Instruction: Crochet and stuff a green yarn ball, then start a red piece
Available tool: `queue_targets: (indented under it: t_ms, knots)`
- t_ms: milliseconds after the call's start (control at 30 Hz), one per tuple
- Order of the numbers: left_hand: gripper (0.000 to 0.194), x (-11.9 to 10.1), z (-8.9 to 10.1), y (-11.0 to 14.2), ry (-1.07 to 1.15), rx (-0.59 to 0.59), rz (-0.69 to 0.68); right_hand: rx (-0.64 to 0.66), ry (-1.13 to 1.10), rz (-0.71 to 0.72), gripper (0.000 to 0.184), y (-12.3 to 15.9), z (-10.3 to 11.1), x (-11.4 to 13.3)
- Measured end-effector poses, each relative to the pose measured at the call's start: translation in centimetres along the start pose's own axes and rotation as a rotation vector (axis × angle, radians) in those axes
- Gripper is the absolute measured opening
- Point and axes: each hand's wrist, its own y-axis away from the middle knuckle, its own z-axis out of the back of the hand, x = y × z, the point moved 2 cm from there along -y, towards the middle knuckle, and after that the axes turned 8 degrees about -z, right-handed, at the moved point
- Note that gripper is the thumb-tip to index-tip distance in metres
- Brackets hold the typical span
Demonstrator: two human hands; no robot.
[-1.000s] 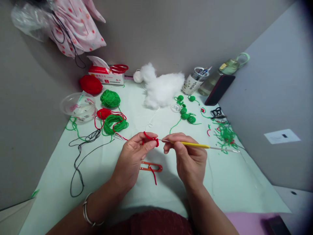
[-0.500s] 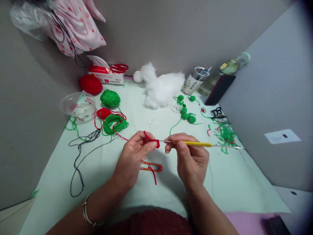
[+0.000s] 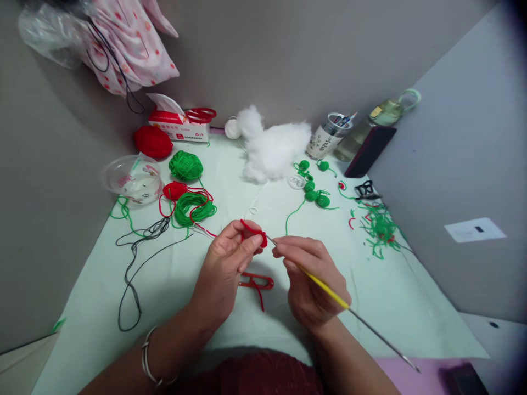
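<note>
Pinched between the thumb and fingers of my left hand (image 3: 224, 260) is a small red crochet piece (image 3: 259, 239), with red yarn running over the forefinger. My right hand (image 3: 315, 280) grips a crochet hook (image 3: 327, 289) with a yellow handle. The hook's tip meets the right edge of the red piece; whether it passes through a stitch I cannot tell. Its long metal end slants down to the right, past my wrist. Below the hands lie orange thread snips (image 3: 259, 281) and a short red yarn tail (image 3: 260, 299).
White stuffing (image 3: 275, 148) sits at the back, near small green crocheted balls (image 3: 312, 195). To the left are a green yarn ball (image 3: 186, 165), a green yarn coil (image 3: 193, 209), black cord (image 3: 132, 263) and a plastic bowl (image 3: 142, 184). Green yarn scraps (image 3: 381, 230) lie right.
The hook has swung from nearly level to a steep slant, its far end now low on the right. My right hand has turned and dropped slightly; my left hand has barely shifted.
</note>
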Motion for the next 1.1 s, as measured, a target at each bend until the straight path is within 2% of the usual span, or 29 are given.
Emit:
queue_targets:
  t_ms: [100,200,333,433,533,633,733,867,967,1100]
  knots:
    - [0.013,-0.1,0.3,-0.1,-0.042,-0.007,-0.031,-0.006,-0.031,-0.009,0.042,-0.3,-0.2,0.0]
    - [0.014,0.0,0.5,-0.3,-0.080,-0.014,-0.039,0.018,0.036,0.010,0.044,-0.2,0.0,0.1]
    - [0.016,0.1,0.9,-0.7,-0.141,-0.023,-0.028,0.181,0.150,0.017,0.050,0.4,0.2,0.4]
    - [0.016,0.1,1.1,-0.9,-0.125,0.000,0.006,0.189,0.154,0.012,0.052,0.4,0.2,0.4]
    - [0.017,0.2,1.0,-1.0,-0.007,0.093,0.107,0.099,-0.001,-0.017,0.043,-0.1,0.0,0.2]
    - [0.017,0.4,0.8,-0.9,0.060,0.163,0.161,0.051,-0.259,-0.174,0.028,-0.7,-0.4,-0.5]
    - [0.013,0.6,0.8,-0.8,0.047,0.152,0.105,0.045,-0.387,-0.293,0.020,-1.1,-0.7,-1.0]
    - [0.011,0.5,0.9,-0.8,-0.040,0.113,0.005,0.034,-0.424,-0.346,0.017,-1.4,-0.9,-1.3]
    - [0.026,0.3,1.0,-0.7,-0.076,0.113,-0.001,-0.002,-0.431,-0.384,0.014,-1.3,-1.0,-1.5]
    - [0.070,0.0,0.9,-0.6,-0.074,0.166,0.016,0.030,-0.538,-0.451,0.014,-1.2,-1.1,-1.9]
